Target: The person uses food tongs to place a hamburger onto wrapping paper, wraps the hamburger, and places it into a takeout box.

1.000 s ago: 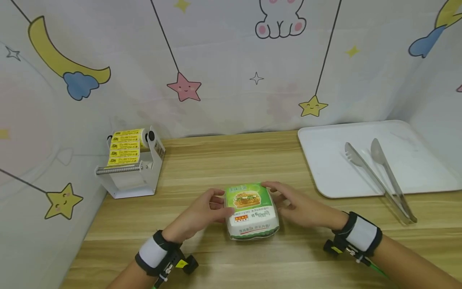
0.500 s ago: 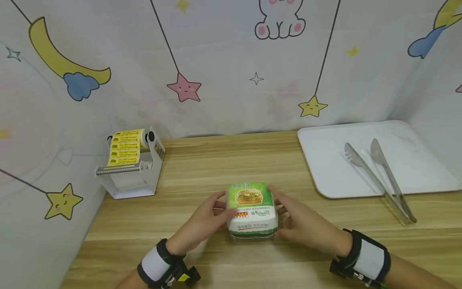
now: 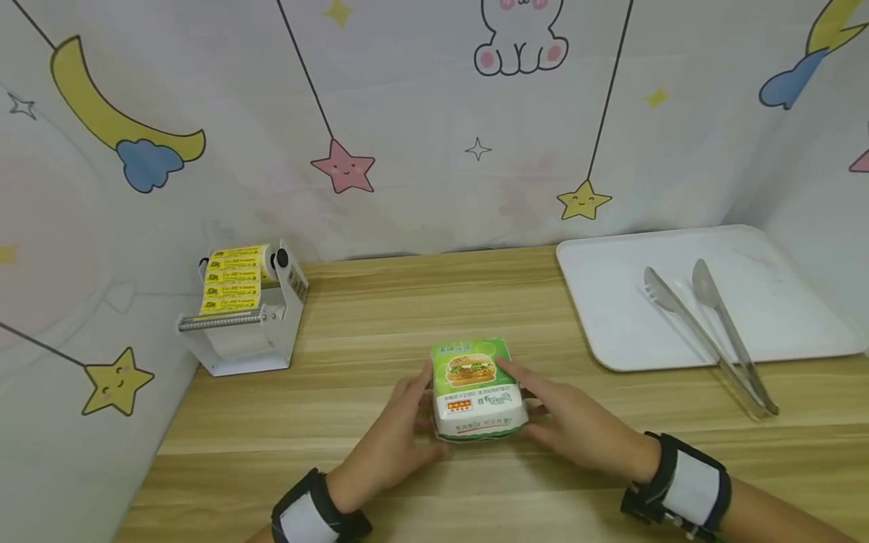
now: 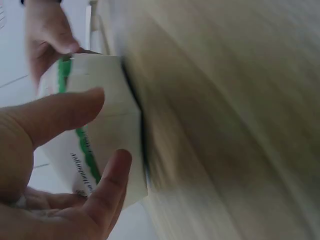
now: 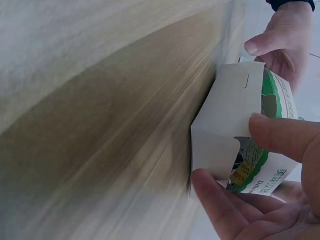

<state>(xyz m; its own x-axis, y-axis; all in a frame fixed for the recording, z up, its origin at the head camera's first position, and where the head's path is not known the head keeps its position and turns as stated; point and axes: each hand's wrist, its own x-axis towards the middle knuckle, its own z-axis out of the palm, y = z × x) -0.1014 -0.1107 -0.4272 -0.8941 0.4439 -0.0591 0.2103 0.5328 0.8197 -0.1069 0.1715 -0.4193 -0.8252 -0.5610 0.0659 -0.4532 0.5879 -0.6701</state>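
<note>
In the head view a green and white burger box (image 3: 478, 392) with a burger picture on its lid sits on the wooden table between both hands. My left hand (image 3: 397, 434) is at the box's left side, its thumb held off the front. My right hand (image 3: 577, 418) grips the right side, one finger at the lid's edge and the thumb near the front corner. From the right wrist, the box (image 5: 227, 105) shows a gap beside a side flap, with something yellow and black inside. Fingers partly hide the box's side in the left wrist view.
A label dispenser (image 3: 247, 309) with a roll of yellow labels stands at the back left. On the right is a white tray (image 3: 611, 324), with metal tongs (image 3: 720, 339) lying across its front edge. A patterned cloth (image 3: 407, 98) hangs behind the table.
My left thumb has come off the box's top and now lies lower, in front of it. The right hand has closed around the right side. The box has shifted slightly right.
</note>
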